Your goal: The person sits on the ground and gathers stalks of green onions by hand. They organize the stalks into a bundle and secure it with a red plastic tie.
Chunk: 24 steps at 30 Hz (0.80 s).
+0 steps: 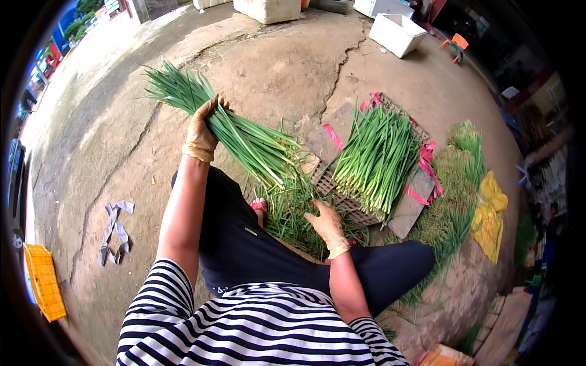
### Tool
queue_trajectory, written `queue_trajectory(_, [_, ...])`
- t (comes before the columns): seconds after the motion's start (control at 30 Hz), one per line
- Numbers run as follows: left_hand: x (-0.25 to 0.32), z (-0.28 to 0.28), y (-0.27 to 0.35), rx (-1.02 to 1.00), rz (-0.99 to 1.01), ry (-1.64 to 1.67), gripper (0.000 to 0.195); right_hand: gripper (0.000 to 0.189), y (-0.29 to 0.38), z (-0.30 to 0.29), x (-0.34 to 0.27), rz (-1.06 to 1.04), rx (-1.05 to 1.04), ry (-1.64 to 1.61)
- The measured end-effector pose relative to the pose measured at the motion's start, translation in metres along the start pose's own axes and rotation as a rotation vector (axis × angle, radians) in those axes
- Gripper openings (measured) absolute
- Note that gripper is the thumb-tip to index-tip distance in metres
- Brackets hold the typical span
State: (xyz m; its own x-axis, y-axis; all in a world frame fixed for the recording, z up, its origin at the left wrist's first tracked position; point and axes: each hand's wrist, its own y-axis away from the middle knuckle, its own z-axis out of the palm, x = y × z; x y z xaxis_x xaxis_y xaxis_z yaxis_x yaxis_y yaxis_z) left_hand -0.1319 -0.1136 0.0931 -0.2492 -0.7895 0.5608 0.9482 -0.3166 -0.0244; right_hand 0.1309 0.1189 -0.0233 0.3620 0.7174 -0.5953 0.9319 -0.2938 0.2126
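Observation:
My left hand (pixel 204 126), in a thin tan glove, is closed around a bunch of long green chives (pixel 247 142). The leaf tips point to the upper left and the pale stem ends to the lower right. My right hand (pixel 327 224), gloved alike, has its fingers apart and holds nothing; it hovers over a heap of loose green trimmings (pixel 293 219) between my legs. Right of it, a thick pile of chives (pixel 377 160) lies across an upturned-looking slatted crate (pixel 350 206) with flat boards (pixel 407 208) and pink ribbons (pixel 426 158) on it.
More chives (pixel 448 187) lie on the ground at the right, beside a yellow plastic bag (pixel 490 217). A grey cloth strip (pixel 114 233) and a yellow crate (pixel 45 281) are at the left. White foam boxes (pixel 396 34) and a small orange chair (pixel 455 45) stand farther off on cracked concrete.

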Motion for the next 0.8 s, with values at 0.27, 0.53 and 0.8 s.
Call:
queue_trajectory(0.27, [-0.019,0.009,0.008,0.008,-0.122,-0.105,0.022,0.021,-0.019,-0.025,-0.063,-0.356,-0.047,-1.186])
queue_trajectory(0.53, [-0.039,0.028,0.016,0.115,-0.22,-0.466,0.021,0.067,-0.005,-0.044,-0.078,-0.522,0.505,-0.277])
queue_trajectory(0.8, [-0.056,0.037,0.012,-0.061,-0.456,-0.435,0.036,0.065,-0.073,-0.044,-0.092,-0.388,-0.344,-0.607])
